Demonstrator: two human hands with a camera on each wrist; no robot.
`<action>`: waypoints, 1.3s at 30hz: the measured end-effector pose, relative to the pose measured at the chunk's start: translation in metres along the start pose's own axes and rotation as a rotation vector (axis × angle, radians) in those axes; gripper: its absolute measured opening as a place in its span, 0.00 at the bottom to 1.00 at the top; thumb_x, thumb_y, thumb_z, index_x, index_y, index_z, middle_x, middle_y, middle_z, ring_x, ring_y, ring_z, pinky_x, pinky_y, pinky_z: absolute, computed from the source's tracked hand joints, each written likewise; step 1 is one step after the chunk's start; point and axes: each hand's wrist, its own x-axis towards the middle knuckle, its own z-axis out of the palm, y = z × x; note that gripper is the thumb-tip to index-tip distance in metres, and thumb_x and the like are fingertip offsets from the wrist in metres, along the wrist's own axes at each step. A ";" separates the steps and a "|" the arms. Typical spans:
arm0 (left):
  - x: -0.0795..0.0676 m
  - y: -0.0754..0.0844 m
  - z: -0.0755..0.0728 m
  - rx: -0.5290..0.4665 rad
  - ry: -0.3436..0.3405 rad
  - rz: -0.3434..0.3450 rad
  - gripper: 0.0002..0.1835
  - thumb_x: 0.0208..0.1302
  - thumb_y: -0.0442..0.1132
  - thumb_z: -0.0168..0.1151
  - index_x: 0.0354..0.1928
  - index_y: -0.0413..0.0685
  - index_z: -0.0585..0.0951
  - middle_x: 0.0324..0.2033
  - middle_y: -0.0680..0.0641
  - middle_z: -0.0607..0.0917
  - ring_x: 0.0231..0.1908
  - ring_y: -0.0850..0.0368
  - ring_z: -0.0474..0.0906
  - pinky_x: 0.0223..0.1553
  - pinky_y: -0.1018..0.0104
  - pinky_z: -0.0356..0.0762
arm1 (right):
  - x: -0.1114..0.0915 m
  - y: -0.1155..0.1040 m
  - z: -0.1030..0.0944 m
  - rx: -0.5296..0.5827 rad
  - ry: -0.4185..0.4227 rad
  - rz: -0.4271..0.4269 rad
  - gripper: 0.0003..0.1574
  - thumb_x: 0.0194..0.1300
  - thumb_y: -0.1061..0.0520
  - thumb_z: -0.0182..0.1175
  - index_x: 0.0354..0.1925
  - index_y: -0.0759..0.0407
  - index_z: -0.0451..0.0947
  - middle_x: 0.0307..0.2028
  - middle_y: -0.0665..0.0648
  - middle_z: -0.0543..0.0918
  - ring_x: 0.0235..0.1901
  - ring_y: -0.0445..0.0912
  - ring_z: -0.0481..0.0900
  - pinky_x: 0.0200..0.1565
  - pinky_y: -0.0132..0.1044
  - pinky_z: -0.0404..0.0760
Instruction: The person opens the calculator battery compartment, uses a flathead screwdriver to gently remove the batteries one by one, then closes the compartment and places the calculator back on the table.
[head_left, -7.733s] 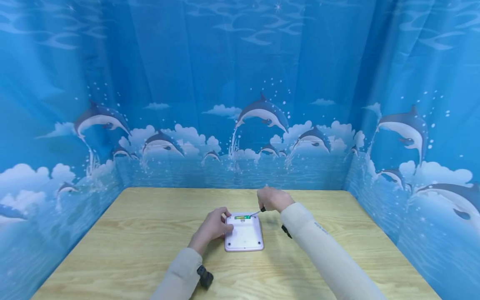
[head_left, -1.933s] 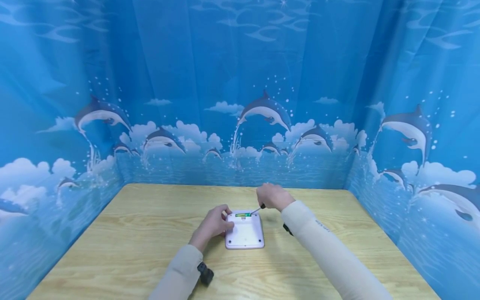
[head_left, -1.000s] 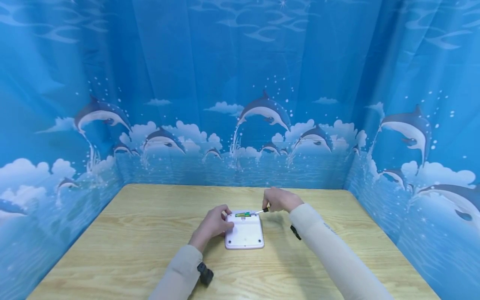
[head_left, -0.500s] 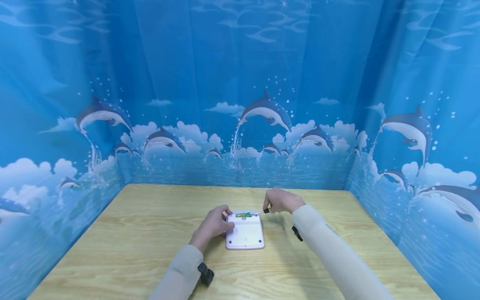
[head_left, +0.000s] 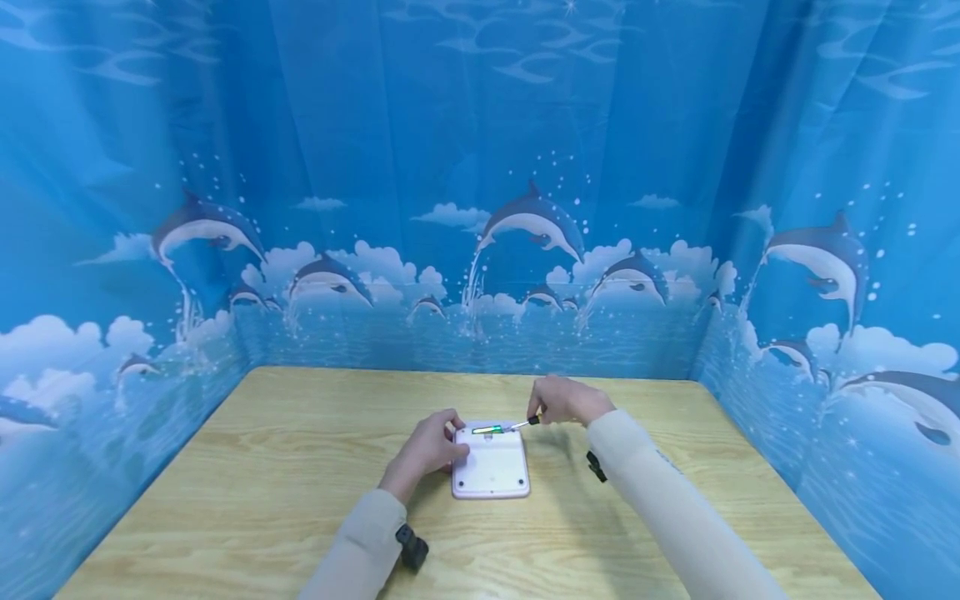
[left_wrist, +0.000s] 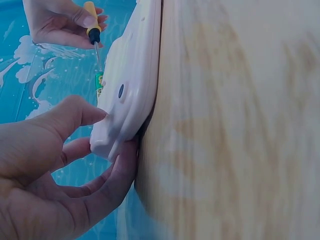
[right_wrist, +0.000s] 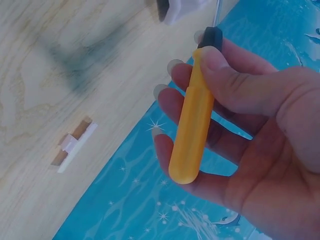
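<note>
A pale pink-white calculator (head_left: 491,471) lies face down on the table, dark round feet showing. My left hand (head_left: 431,446) grips its left side, thumb on top and fingers at the edge and underneath, as the left wrist view shows. A green battery (head_left: 487,430) lies in the slot near its far edge, slightly slanted and glinting. My right hand (head_left: 558,400) holds a screwdriver (right_wrist: 192,130) by its yellow handle with a black collar. In the left wrist view the metal shaft (left_wrist: 97,54) reaches down to the battery's end.
On the wooden table (head_left: 315,483) lies a small white tabbed piece (right_wrist: 78,148), like a battery cover, seen in the right wrist view. A blue curtain (head_left: 465,167) with dolphins surrounds the table's back and sides.
My right hand has shifted right and slightly lower, laying the screwdriver at a flatter angle. The battery's right end looks slightly raised. My left hand keeps its grip on the calculator.
</note>
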 end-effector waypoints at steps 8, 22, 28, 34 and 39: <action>0.002 0.000 0.001 0.007 0.005 -0.019 0.15 0.59 0.33 0.73 0.46 0.49 0.79 0.37 0.44 0.79 0.30 0.53 0.79 0.26 0.66 0.82 | -0.004 0.003 -0.007 -0.011 -0.005 -0.051 0.18 0.66 0.70 0.65 0.49 0.55 0.89 0.52 0.54 0.89 0.50 0.51 0.85 0.53 0.46 0.88; 0.002 -0.002 0.002 0.005 0.007 -0.002 0.16 0.60 0.32 0.73 0.47 0.48 0.79 0.37 0.44 0.79 0.30 0.53 0.79 0.26 0.66 0.83 | -0.009 0.014 -0.008 0.005 -0.018 -0.003 0.13 0.66 0.69 0.65 0.46 0.55 0.84 0.42 0.53 0.82 0.38 0.46 0.77 0.39 0.39 0.81; 0.002 -0.002 0.002 0.005 0.009 -0.002 0.15 0.59 0.32 0.73 0.46 0.48 0.79 0.36 0.44 0.79 0.30 0.53 0.79 0.26 0.66 0.83 | -0.013 0.022 -0.009 0.022 -0.021 0.002 0.12 0.66 0.68 0.66 0.45 0.55 0.84 0.39 0.53 0.82 0.36 0.46 0.75 0.37 0.37 0.78; 0.001 -0.002 0.001 0.005 0.013 0.001 0.15 0.59 0.32 0.73 0.46 0.48 0.79 0.37 0.44 0.79 0.30 0.53 0.79 0.27 0.66 0.83 | -0.019 0.030 -0.009 0.012 -0.010 0.010 0.13 0.65 0.68 0.67 0.43 0.53 0.84 0.40 0.53 0.81 0.39 0.46 0.75 0.40 0.40 0.80; 0.002 -0.002 0.001 0.008 0.015 -0.003 0.16 0.59 0.33 0.73 0.46 0.48 0.79 0.37 0.44 0.79 0.31 0.53 0.79 0.27 0.66 0.83 | -0.022 0.040 -0.009 0.011 -0.030 0.034 0.12 0.65 0.69 0.66 0.42 0.53 0.83 0.39 0.54 0.82 0.37 0.46 0.77 0.38 0.38 0.80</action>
